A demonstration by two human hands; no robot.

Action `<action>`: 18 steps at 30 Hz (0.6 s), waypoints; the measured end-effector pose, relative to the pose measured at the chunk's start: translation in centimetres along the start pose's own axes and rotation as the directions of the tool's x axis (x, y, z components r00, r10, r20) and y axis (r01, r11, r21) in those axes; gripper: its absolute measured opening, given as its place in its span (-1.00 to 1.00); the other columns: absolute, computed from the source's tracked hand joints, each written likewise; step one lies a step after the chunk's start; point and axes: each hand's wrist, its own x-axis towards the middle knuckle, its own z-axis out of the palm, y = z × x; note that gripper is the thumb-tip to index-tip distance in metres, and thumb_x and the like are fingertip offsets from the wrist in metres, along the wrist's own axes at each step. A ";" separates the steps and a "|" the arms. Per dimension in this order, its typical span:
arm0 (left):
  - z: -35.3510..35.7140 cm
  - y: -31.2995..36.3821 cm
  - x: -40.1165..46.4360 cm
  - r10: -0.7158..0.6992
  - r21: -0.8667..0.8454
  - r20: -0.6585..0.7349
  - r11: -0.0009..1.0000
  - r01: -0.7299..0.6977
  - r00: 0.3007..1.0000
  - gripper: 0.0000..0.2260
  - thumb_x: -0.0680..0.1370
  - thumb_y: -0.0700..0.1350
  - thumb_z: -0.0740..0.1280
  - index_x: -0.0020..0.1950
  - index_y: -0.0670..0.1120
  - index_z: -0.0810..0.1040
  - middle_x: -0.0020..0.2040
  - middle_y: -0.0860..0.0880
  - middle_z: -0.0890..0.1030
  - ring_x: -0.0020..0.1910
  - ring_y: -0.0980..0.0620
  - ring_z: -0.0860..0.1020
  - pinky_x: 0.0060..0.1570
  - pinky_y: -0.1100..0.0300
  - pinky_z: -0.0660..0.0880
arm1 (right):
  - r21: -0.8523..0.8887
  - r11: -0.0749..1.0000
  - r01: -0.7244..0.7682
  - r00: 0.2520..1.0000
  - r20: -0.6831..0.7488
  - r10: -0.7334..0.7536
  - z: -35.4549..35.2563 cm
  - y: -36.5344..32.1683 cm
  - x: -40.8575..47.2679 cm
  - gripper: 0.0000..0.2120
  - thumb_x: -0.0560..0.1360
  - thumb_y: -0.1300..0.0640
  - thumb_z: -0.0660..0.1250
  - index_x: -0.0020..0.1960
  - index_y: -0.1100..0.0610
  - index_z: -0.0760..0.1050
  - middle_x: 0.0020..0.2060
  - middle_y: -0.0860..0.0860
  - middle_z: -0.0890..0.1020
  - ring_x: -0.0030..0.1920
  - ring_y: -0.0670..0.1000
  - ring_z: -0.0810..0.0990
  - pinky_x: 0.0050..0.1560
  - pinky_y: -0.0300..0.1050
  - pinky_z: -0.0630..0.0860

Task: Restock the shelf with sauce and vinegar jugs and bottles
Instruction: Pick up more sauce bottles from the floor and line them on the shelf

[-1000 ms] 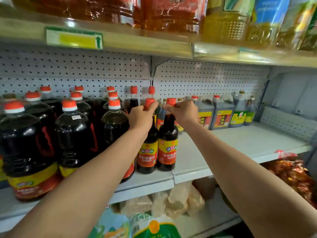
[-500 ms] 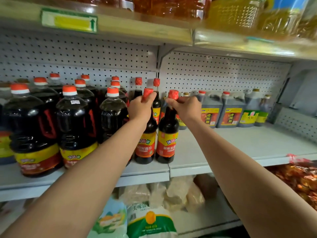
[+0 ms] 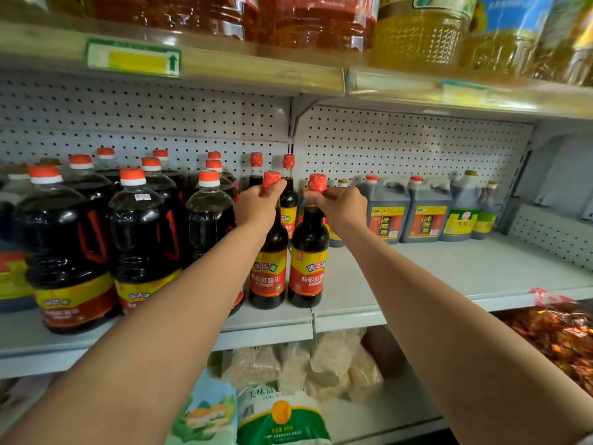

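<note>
At the centre of the frame two dark soy sauce bottles stand side by side near the front edge of the middle shelf (image 3: 417,277), each with a red cap and a red-and-yellow label. The left hand (image 3: 256,205) has its fingers curled round the neck of the left bottle (image 3: 269,252), just under the cap, while the right hand (image 3: 340,205) pinches the neck of the right bottle (image 3: 309,252) in the same way. Both bottles are upright and their bases appear to rest on the shelf, almost touching one another

To the left of the frame a block of large dark jugs (image 3: 141,226) with orange-red caps fills the shelf in rows, the nearest one just beside the left bottle. Behind the held pair, more slim bottles (image 3: 288,194) stand against the pegboard back wall (image 3: 401,146). Right of centre, at the back, sit square vinegar jugs (image 3: 386,216) with yellow-and-red labels, and beside them darker bottles with green labels (image 3: 459,216)

The upper shelf carries oil bottles (image 3: 417,33) across the top of the frame. At the bottom, the lower shelf holds pale bags (image 3: 321,364)
</note>
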 end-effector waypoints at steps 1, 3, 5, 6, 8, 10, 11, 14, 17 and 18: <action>-0.1 0.1 -0.1 0.001 0.013 -0.003 1.000 -0.001 1.000 -0.69 0.53 0.29 0.30 -0.25 0.12 0.44 -0.23 0.16 0.48 -0.12 0.04 0.49 -0.08 0.13 0.40 | -0.010 1.000 0.005 1.000 -0.002 -0.005 0.0 -0.1 -0.1 -0.60 0.42 -0.22 0.49 0.04 0.09 0.72 -0.26 -0.05 0.67 -0.37 -0.18 0.49 -0.37 -0.29 0.34; -0.2 0.5 -0.2 -0.002 0.037 -0.001 0.999 0.002 1.000 -0.69 0.54 0.29 0.29 -0.26 0.12 0.42 -0.24 0.15 0.45 -0.16 0.06 0.45 -0.12 0.15 0.38 | -0.022 1.000 0.019 1.000 0.000 -0.019 0.0 -0.3 -0.4 -0.60 0.45 -0.21 0.48 0.04 0.11 0.72 -0.25 -0.04 0.65 -0.34 -0.15 0.49 -0.37 -0.29 0.31; -0.3 0.8 -0.3 -0.011 0.056 0.018 0.998 0.010 1.000 -0.69 0.56 0.28 0.27 -0.18 0.07 0.47 -0.21 0.11 0.47 -0.10 0.02 0.48 -0.08 0.12 0.39 | -0.037 0.999 0.037 0.999 0.011 -0.037 -0.1 -0.5 -0.7 -0.61 0.47 -0.19 0.46 0.05 0.12 0.71 -0.16 0.00 0.72 -0.22 -0.06 0.57 -0.32 -0.27 0.34; -0.4 0.9 -0.4 -0.012 0.061 0.028 0.998 0.010 1.000 -0.68 0.56 0.28 0.26 -0.09 0.03 0.52 -0.15 0.08 0.50 -0.03 -0.02 0.50 -0.04 0.11 0.41 | -0.049 0.998 0.046 0.999 0.021 -0.045 -0.2 -0.7 -0.8 -0.62 0.49 -0.18 0.44 0.05 0.13 0.71 -0.11 0.02 0.73 -0.16 -0.04 0.61 -0.29 -0.26 0.37; -0.6 1.0 -0.7 0.007 0.076 0.035 0.997 -0.009 0.999 -0.58 0.57 0.27 0.26 0.15 -0.05 0.56 0.03 0.01 0.56 0.12 -0.06 0.52 0.06 0.09 0.44 | -0.073 0.996 0.059 0.998 0.042 -0.056 -0.4 -0.9 -1.1 -0.62 0.51 -0.18 0.42 0.07 0.13 0.68 -0.03 0.04 0.73 -0.03 0.02 0.66 -0.15 -0.20 0.46; -0.8 0.6 -1.4 0.021 0.097 0.047 0.995 -0.025 0.999 -0.44 0.56 0.27 0.28 0.39 -0.10 0.45 0.29 -0.06 0.55 0.31 -0.10 0.48 0.24 -0.02 0.46 | -0.060 0.997 0.053 0.997 0.051 -0.050 -0.5 -0.6 -1.6 -0.58 0.51 -0.18 0.42 0.19 0.11 0.64 0.10 0.05 0.71 0.13 0.06 0.65 0.07 -0.12 0.52; -0.9 0.1 -1.9 0.028 0.110 0.051 0.993 -0.034 0.998 -0.36 0.55 0.27 0.30 0.49 -0.09 0.35 0.39 -0.09 0.49 0.39 -0.13 0.43 0.33 -0.08 0.43 | -0.034 0.999 0.035 0.998 0.052 -0.033 -0.5 -0.3 -2.0 -0.52 0.50 -0.19 0.42 0.27 0.10 0.60 0.16 0.06 0.69 0.19 0.07 0.63 0.12 -0.10 0.51; -1.0 -2.2 -5.0 0.117 0.139 0.030 0.983 -0.120 0.993 -0.21 0.52 0.23 0.37 0.61 -0.04 0.09 0.54 -0.08 0.32 0.51 -0.11 0.29 0.44 -0.05 0.30 | 0.096 0.995 -0.032 0.996 0.087 0.024 -0.1 2.0 -3.8 -0.38 0.48 -0.19 0.45 0.43 0.08 0.44 0.30 0.06 0.61 0.28 0.05 0.59 0.01 -0.23 0.52; -1.0 -5.5 -9.3 0.221 0.092 -0.044 0.972 -0.216 0.974 -0.23 0.50 0.12 0.44 0.59 -0.06 0.15 0.51 -0.07 0.34 0.50 -0.04 0.27 0.37 0.17 0.24 | 0.227 0.973 -0.039 0.990 0.140 0.007 0.8 4.9 -6.2 -0.31 0.47 -0.09 0.50 0.50 0.06 0.33 0.39 0.00 0.52 0.34 0.00 0.53 0.03 -0.27 0.54; -1.0 -6.8 -10.5 0.223 0.099 -0.075 0.972 -0.215 0.972 -0.27 0.50 0.09 0.46 0.56 -0.08 0.22 0.47 -0.08 0.39 0.46 -0.05 0.31 0.34 0.19 0.27 | 0.245 0.969 -0.042 0.989 0.149 0.005 1.1 5.7 -6.9 -0.28 0.46 -0.06 0.52 0.52 0.05 0.31 0.41 -0.01 0.50 0.36 0.02 0.51 0.14 -0.15 0.57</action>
